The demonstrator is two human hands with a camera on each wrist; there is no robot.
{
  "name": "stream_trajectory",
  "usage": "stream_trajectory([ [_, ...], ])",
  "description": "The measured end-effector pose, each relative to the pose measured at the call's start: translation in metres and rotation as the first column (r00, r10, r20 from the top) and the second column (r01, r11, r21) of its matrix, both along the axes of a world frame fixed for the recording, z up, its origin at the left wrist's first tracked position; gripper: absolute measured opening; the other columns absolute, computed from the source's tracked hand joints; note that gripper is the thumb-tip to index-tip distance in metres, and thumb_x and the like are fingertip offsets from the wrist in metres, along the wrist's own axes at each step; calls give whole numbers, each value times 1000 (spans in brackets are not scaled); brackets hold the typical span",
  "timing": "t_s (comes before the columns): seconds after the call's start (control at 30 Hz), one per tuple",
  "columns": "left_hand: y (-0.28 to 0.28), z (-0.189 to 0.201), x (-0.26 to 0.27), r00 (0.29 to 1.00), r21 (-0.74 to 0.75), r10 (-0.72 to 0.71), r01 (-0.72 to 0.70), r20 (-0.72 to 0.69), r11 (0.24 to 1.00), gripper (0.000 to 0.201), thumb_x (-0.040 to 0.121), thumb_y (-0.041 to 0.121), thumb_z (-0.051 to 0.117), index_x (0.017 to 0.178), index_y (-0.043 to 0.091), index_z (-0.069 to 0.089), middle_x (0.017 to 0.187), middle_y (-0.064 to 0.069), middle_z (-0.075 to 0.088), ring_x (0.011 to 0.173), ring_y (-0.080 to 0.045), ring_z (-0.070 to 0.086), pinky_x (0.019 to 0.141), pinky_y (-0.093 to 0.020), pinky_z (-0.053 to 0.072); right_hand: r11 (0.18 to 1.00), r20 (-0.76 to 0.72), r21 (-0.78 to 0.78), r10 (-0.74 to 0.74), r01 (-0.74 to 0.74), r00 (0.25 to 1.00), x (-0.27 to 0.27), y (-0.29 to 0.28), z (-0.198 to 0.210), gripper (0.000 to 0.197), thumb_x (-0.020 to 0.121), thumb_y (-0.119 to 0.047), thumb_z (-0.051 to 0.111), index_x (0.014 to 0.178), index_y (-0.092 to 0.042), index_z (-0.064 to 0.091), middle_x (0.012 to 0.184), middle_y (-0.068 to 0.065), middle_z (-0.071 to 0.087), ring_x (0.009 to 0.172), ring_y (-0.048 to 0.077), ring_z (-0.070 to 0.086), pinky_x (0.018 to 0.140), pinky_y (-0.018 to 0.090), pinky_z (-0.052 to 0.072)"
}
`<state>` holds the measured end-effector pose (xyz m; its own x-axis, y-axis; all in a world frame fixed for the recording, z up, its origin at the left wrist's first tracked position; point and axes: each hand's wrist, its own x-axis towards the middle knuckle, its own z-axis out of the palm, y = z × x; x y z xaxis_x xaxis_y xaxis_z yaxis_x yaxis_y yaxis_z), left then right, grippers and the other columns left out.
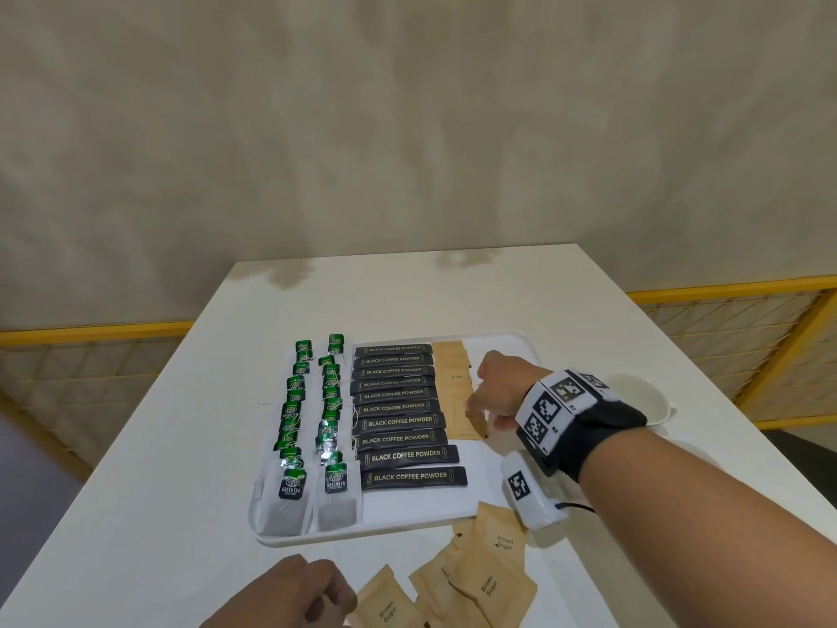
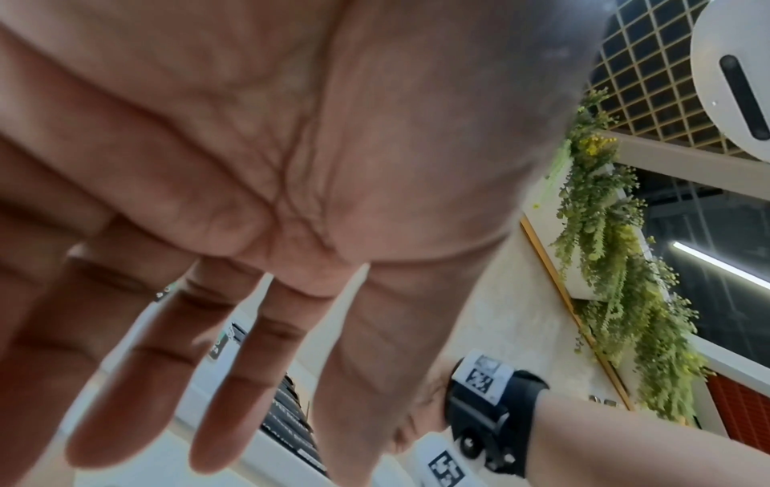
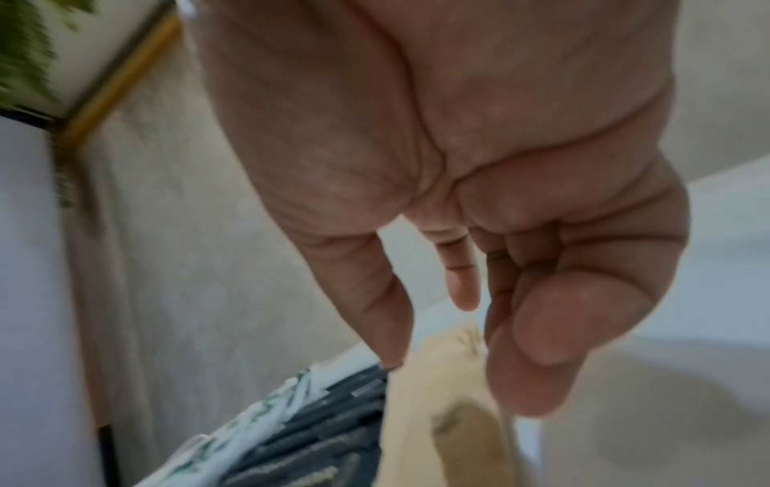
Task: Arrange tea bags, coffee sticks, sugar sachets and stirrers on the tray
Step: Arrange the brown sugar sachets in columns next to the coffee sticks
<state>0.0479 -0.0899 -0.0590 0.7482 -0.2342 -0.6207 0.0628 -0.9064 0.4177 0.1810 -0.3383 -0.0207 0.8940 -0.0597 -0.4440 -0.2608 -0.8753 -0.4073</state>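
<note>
A white tray (image 1: 421,509) lies on the white table. It carries two columns of green tea bags (image 1: 312,428), one column of black coffee sticks (image 1: 398,407) and a column of brown sugar sachets (image 1: 455,378). My right hand (image 1: 487,401) hovers over the near end of that sugar column. Its thumb and curled fingers pinch a sugar sachet (image 3: 429,388) by the edges, just above the tray. My left hand (image 1: 299,591) sits at the table's near edge beside several loose sugar sachets (image 1: 480,577). In the left wrist view its fingers (image 2: 233,379) are straight and hold nothing. No stirrers are in view.
A white paper cup (image 1: 638,396) stands to the right of the tray, behind my right wrist. The table's left side (image 1: 158,446) and far end are bare. Yellow-framed mesh railings run along both sides below the table.
</note>
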Motion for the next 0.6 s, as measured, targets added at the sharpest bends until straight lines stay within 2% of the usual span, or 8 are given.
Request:
stream_trajectory([
  [0.07, -3, 6, -5, 989, 72, -119, 113, 85, 991, 28, 76, 53, 65, 52, 60, 52, 84, 15, 45, 72, 4, 44, 73, -7, 42, 998, 46, -15, 68, -67, 997, -17, -1, 12, 44, 90, -20, 62, 127, -8, 43, 105, 6, 62, 80, 19, 67, 81, 33, 56],
  [0.13, -5, 5, -8, 985, 84, -160, 155, 60, 984, 32, 52, 75, 55, 74, 55, 41, 88, 19, 41, 75, 5, 43, 86, -15, 44, 980, 22, -78, 183, -180, 983, -40, 1, 24, 37, 91, -26, 61, 121, -5, 52, 102, 9, 68, 77, 18, 65, 75, 29, 53],
  [0.2, -15, 5, -13, 975, 86, -176, 165, 133, 982, 31, 68, 63, 50, 86, 42, 38, 98, 19, 40, 85, 2, 46, 90, -22, 42, 950, -72, -124, 279, -286, 958, -67, 5, 31, 34, 90, -36, 63, 108, -7, 64, 94, 7, 73, 79, 18, 68, 73, 27, 53],
  [0.27, -28, 15, -19, 968, 103, -173, 156, 183, 982, 28, 75, 56, 55, 87, 35, 41, 101, 14, 41, 89, -4, 48, 79, -24, 41, 915, -165, -159, 346, -371, 924, -93, 8, 33, 33, 85, -44, 67, 83, -11, 69, 71, -1, 70, 69, 17, 66, 63, 25, 51],
  [0.37, -40, 19, -25, 958, 170, -186, 150, 219, 974, 37, 77, 58, 57, 95, 30, 41, 105, 10, 41, 95, -10, 49, 75, -26, 39, 849, -261, -254, 401, -463, 878, -127, 14, 31, 45, 80, -49, 69, 57, -14, 53, 49, -3, 50, 52, 15, 49, 52, 23, 39],
  [0.43, -46, 21, -28, 950, 197, -201, 155, 238, 968, 40, 77, 58, 61, 92, 29, 39, 104, 7, 42, 95, -13, 50, 75, -26, 40, 842, -283, -286, 382, -458, 880, -144, 18, 26, 45, 81, -54, 67, 67, -13, 53, 60, -1, 50, 52, 13, 45, 49, 22, 35],
  [0.5, -49, 17, -32, 947, 204, -201, 152, 249, 967, 43, 74, 54, 67, 95, 27, 41, 106, 5, 43, 97, -15, 51, 75, -26, 41, 863, -272, -289, 341, -415, 900, -154, 23, 19, 50, 80, -56, 67, 96, -10, 58, 84, 2, 57, 62, 15, 51, 51, 23, 38],
  [0.6, -52, 12, -34, 939, 261, -245, 181, 239, 948, 53, 75, 49, 70, 112, 21, 43, 114, 1, 45, 103, -19, 53, 76, -26, 39, 929, -180, -270, 210, -254, 961, -159, 30, 4, 75, 77, -52, 72, 129, -11, 37, 122, 7, 46, 84, 24, 57, 62, 29, 45],
])
